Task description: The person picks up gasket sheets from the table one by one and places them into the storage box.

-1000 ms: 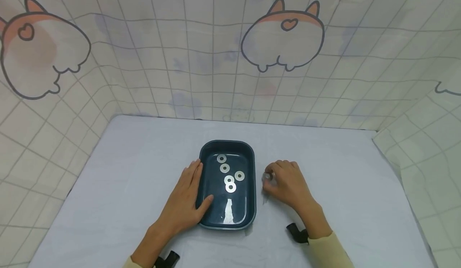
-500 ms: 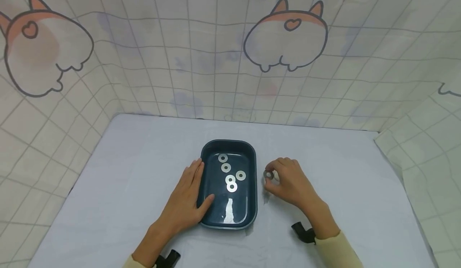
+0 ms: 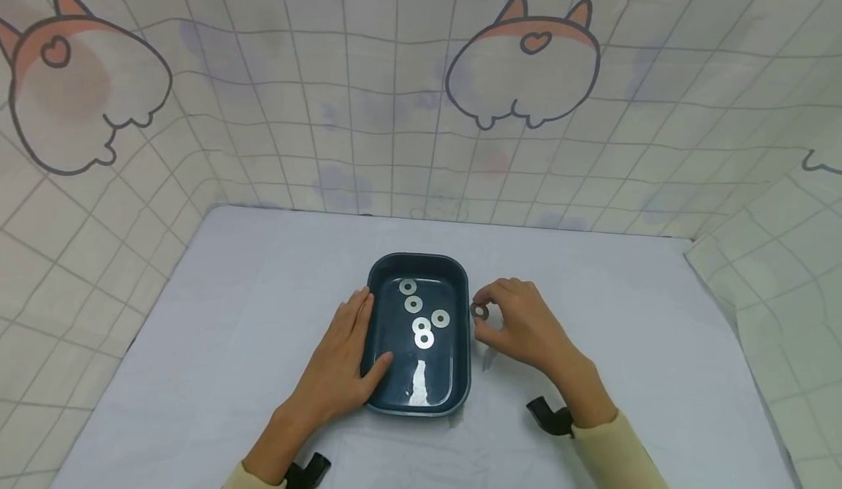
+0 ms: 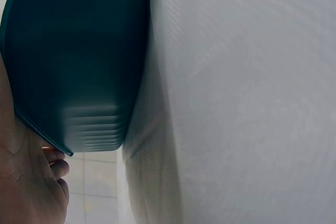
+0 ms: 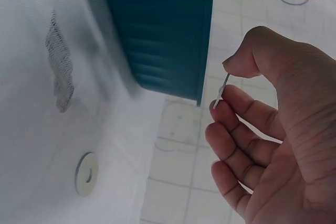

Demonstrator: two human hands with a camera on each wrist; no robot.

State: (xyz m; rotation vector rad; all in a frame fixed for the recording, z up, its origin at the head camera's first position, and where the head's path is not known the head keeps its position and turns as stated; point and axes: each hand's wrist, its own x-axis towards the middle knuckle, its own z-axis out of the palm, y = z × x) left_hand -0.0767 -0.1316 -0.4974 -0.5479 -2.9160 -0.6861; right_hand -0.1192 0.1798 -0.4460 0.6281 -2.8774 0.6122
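Observation:
A dark teal rectangular tray (image 3: 417,394) stands on the table, with several flat metal washers (image 3: 424,339) lying in it, two of them overlapping. My left hand (image 3: 335,365) rests along the tray's left rim, its fingers straight and its thumb reaching over the edge. Just right of the tray, my right hand (image 3: 522,328) pinches one washer (image 5: 222,90) between thumb and fingertips. In the right wrist view that washer appears edge-on, off the table. Another washer (image 5: 86,174) lies on the tabletop below the right hand; the hand hides it in the head view.
White cloth (image 3: 263,270) covers the table. A grey mesh-like patch (image 5: 60,66) shows on it near the tray's right side. Tile-patterned curtains (image 3: 368,131) with cartoon animals enclose the back and sides. Black wrist mounts (image 3: 549,417) stick out beside both forearms.
My right hand has moved slightly left and away from me, bringing the pinched washer close to the tray's right rim. The left hand and the washers in the tray keep their places.

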